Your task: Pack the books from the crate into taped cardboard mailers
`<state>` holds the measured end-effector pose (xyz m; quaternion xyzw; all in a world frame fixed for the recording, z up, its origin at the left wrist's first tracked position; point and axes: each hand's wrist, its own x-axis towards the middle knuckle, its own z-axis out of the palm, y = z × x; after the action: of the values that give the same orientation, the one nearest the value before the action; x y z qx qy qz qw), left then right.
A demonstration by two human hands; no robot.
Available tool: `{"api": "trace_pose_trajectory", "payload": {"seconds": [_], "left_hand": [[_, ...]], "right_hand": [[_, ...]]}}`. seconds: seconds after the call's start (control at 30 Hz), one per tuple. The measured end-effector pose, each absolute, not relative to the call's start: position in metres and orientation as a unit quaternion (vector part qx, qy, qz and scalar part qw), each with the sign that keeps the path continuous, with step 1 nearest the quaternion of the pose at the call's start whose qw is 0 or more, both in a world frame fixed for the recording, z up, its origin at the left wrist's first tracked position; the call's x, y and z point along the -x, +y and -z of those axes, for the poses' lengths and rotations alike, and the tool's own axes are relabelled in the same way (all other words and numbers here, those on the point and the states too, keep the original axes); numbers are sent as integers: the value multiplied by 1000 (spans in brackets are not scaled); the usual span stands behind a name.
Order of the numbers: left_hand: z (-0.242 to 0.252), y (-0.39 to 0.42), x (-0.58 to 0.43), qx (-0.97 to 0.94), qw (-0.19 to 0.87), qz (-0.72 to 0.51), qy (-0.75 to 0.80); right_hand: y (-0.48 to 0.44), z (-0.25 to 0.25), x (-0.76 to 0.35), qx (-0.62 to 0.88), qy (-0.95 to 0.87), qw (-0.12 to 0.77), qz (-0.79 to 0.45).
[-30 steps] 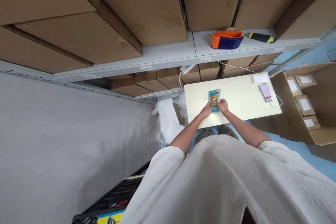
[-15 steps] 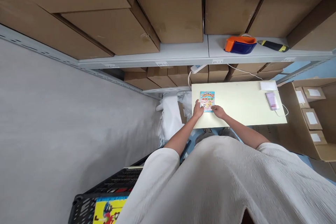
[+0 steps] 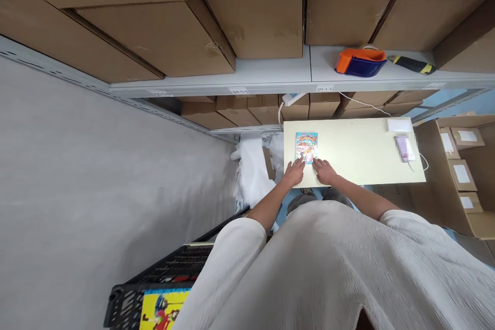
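1. Step in hand, as judged: handling of a printed booklet lying flat on a pale yellow worktop, with no visible grip on it at this moment.
2. Booklet's place: left of the worktop's centre, close to the front edge, cover up, squarely aligned with that edge.
3. Left hand: open and palm down, fingers spread, just below the booklet's lower left corner.
4. Right hand: equally open and palm down, fingertips at the lower right corner. Actual contact with the booklet impossible to confirm from this view.
5. Next move, as a judgement: any lift would call for fingers closing on the booklet's edges, since flat palms give no purchase.
6. Nearby, far right of the worktop: a white pad and a lilac corded device. Upper right, on a steel shelf: an orange and blue tape dispenser and a yellow-and-black utility knife.
7. Hard to make out: the device, pixelated beyond identifying; the booklet's small print. Cut off at lower left: a black plastic crate, partly behind a white sleeve.
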<state>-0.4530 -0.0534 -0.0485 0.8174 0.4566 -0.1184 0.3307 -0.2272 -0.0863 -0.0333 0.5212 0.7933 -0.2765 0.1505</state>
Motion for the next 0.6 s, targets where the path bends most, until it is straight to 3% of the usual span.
{"api": "trace_pose_trajectory", "payload": {"seconds": [0.6], "left_hand": [[58,13,466,-759,333,163,535]], "right_hand": [[6,44,272,-525,760,266,275]]}}
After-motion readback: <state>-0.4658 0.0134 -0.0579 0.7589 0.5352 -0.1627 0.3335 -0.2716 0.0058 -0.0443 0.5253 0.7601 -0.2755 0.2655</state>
